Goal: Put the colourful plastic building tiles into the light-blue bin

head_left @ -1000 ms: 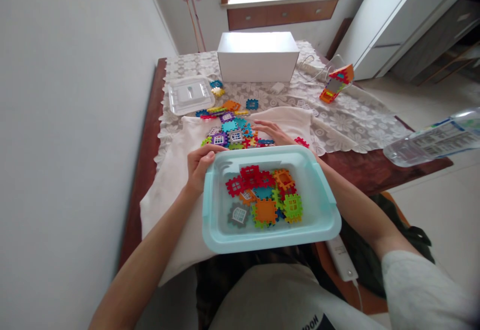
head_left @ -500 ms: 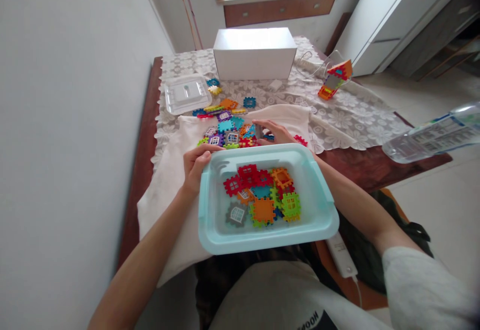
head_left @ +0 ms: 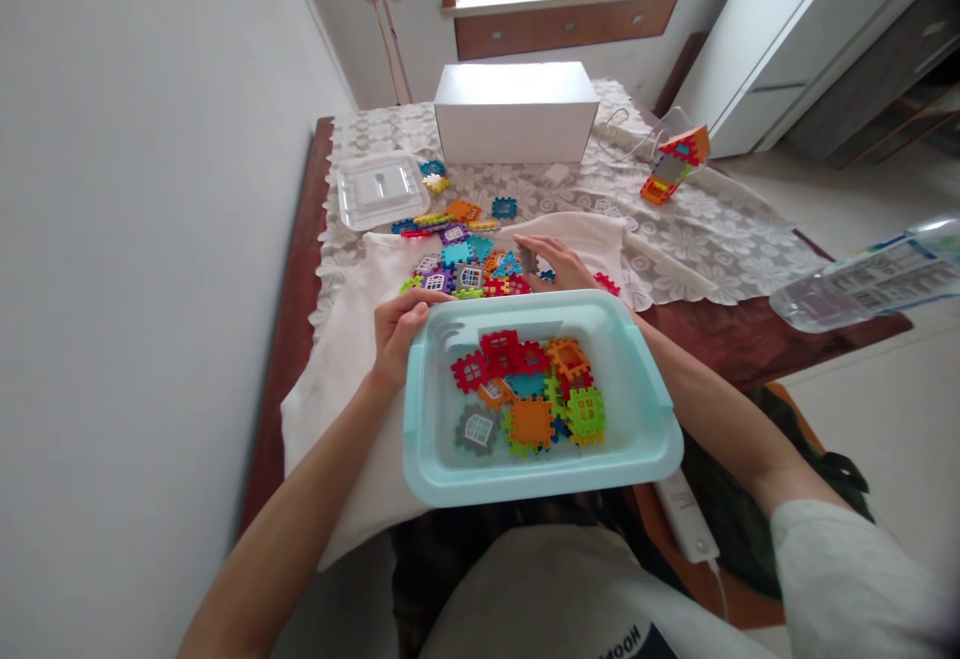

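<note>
My left hand (head_left: 399, 329) grips the far left corner of a light blue plastic bin (head_left: 416, 429), thumb on the rim. Inside the bin lie several interlocking building pieces: red window pieces (head_left: 501, 351), an orange square (head_left: 531, 421), a green window piece (head_left: 586, 413) and a grey window piece (head_left: 478, 428). Beyond the far rim, my right hand (head_left: 564, 264) is curled over the loose pieces, with a grey piece (head_left: 528, 260) between thumb and fingers. Near it are a purple window piece (head_left: 435, 283) and a light blue piece (head_left: 457, 254); the bin partly hides the pile.
A white box (head_left: 517, 129) stands at the back of the lace-covered table, with a clear lid (head_left: 381, 191) to its left. A small built house (head_left: 675, 165) stands at the right. A plastic bottle (head_left: 862, 284) lies near the right edge. A wall (head_left: 150, 239) runs along the left.
The whole view has shifted slightly, moving everything a little right. Both hands keep their places, the left on the bin and the right over the pile with the grey piece.
</note>
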A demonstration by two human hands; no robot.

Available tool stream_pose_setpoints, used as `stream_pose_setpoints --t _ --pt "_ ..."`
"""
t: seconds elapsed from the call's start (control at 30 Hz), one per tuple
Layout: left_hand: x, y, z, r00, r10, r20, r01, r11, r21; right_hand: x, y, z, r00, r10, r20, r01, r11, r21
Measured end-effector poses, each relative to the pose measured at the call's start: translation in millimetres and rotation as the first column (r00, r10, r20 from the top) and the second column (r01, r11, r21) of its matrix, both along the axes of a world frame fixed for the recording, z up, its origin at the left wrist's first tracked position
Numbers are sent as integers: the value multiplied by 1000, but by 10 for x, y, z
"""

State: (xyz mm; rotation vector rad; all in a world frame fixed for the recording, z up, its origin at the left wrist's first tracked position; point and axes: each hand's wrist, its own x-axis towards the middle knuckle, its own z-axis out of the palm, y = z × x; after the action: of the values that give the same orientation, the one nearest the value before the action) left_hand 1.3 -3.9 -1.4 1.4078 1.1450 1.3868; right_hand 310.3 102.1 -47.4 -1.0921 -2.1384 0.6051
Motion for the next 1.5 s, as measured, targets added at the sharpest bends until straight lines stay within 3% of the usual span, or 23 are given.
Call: stream_pose_setpoints --t 0.2,0.33,0.47,0.53,0.63,0.7,0.77,0.83,0.9,1.0,1.07,1.2,1.3,1.4,1.5 --pt "-12 20 -11 1000 -11 -3 11 1000 14 -58 151 -159 977 154 149 -150 988 -33" --pt "-7 9 0 1000 -6 -1 6 1000 6 -12 195 -207 959 100 266 -102 995 -8" --pt "7 -1 29 1000 2 -10 -2 1000 12 31 169 -214 967 60 249 -61 998 -4" --pt "9 -2 38 1000 -1 -16 1 1000 11 25 153 -175 990 26 142 -25 1000 -14" --pt "3 3 37 1000 -4 -11 4 1000 3 9 121 -36 986 -64 -154 53 996 -75" --pt "-4 11 30 1000 -5 -2 5 1000 8 14 82 104 914 -121 -386 56 983 -176" --pt "-9 20 25 1000 -9 4 9 1000 19 41 11 263 793 -149 -591 7 972 -236" --pt "-12 23 28 1000 -18 4 18 999 27 84 -99 418 681 -118 -723 -57 976 -213" --pt "-11 20 38 1000 -29 3 29 999 20 127 -232 550 655 -32 -755 -149 974 -171" --pt "-5 9 56 999 -38 7 38 999 -4 156 -389 688 732 193 -653 -369 919 -142" --pt "0 5 67 999 -34 7 34 999 -8 159 -414 749 750 269 -604 -419 900 -119" --pt "21 8 91 1000 -6 -7 6 1000 -3 313 -258 769 829 69 -555 -181 972 -150" --pt "39 8 111 1000 16 -22 -16 1000 -6 580 -98 659 988 -39 -150 7 978 -207" --pt "37 8 116 999 32 -30 -33 999 -18 739 -24 501 958 -30 285 88 978 -192" --pt "19 14 110 998 40 -55 -40 999 -11 659 -19 375 916 17 401 60 982 -179"
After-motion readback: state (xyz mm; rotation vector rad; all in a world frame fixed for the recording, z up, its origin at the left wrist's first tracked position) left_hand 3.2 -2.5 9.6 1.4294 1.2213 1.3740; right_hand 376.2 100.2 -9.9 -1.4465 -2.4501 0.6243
